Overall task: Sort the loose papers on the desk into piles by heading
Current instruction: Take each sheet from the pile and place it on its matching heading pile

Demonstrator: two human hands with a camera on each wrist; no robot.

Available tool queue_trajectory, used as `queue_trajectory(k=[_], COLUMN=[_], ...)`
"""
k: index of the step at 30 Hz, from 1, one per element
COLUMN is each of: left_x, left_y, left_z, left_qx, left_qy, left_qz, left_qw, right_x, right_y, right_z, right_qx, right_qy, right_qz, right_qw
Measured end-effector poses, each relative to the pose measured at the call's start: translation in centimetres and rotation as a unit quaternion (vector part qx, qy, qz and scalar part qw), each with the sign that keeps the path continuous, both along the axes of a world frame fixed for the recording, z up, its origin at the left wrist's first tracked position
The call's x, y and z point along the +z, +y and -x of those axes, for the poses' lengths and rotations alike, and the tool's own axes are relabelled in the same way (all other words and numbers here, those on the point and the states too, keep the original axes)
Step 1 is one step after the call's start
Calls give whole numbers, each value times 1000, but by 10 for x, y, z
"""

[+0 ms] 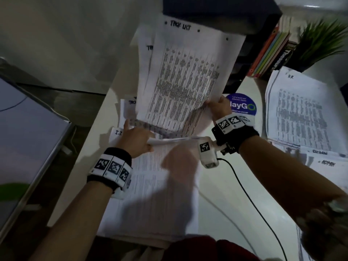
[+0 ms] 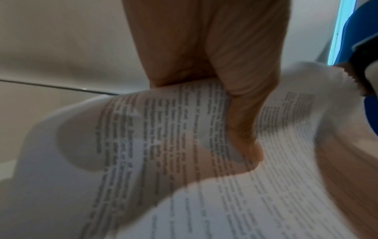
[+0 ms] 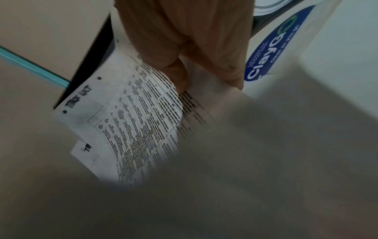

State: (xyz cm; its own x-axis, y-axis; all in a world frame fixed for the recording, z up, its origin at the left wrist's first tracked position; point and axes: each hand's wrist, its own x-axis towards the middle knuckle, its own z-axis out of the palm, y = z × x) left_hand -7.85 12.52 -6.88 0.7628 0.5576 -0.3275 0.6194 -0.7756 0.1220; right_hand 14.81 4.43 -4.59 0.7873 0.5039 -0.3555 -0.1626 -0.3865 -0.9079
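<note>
My right hand (image 1: 218, 107) pinches the lower corner of two printed sheets headed "Task List" (image 1: 184, 78) and holds them lifted over the far middle of the white desk (image 1: 226, 194). The right wrist view shows its fingers (image 3: 182, 77) curled on those Task List sheets (image 3: 131, 126). My left hand (image 1: 139, 140) pinches the curled edge of a text sheet (image 1: 169, 141) on top of the near stack of papers (image 1: 160, 194). In the left wrist view, the thumb (image 2: 241, 113) lies on this text sheet (image 2: 163, 129), with fingers shadowed beneath it. A sheet headed "I.T." (image 1: 116, 132) sits by the left hand.
A pile headed "H.R." (image 1: 297, 113) lies at the right, with "Admin" sheets (image 1: 327, 162) nearer. Books (image 1: 271, 51), a plant (image 1: 320, 40) and a black box (image 1: 216, 12) stand at the back. A blue round sticker (image 1: 243, 106) and a black cable (image 1: 254, 204) are on the desk.
</note>
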Motion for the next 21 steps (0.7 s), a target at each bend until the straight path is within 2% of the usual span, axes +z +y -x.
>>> queue_trajectory(k=[4,7,9,12,14,17,19,21], left_x=[4,9,13,20,24,30,33,33], left_y=[-4,-7,-8,-10,-11,-12,-14,-15], left_z=[6,8,9,15,20,24,25,27], left_qx=[1,9,-1,-10,-19,-12,-14,-10], left_qy=[-36,-65,-68,-57,-56,-56,-55,-61], left_qz=[1,-1,-6,4,2,2,-9,-10], left_qw=[999,998,998,998,998,998,998,998], right_x=[-28,-42,-46,-41,-34,-30,-37,-46], right_y=[-11,-19,-22,-26,-25,-26,-29,-37], right_z=[21,34,37,34,32,31,37,45], right_qx=[77,151,159,67,57,140,215,243], right_qy=[36,-14,-57,-129,-138,-101,-75,-20], right_qz=[130,195,219,212,170,156,170,160], right_qw=[988,969,961,966,974,973,959,956])
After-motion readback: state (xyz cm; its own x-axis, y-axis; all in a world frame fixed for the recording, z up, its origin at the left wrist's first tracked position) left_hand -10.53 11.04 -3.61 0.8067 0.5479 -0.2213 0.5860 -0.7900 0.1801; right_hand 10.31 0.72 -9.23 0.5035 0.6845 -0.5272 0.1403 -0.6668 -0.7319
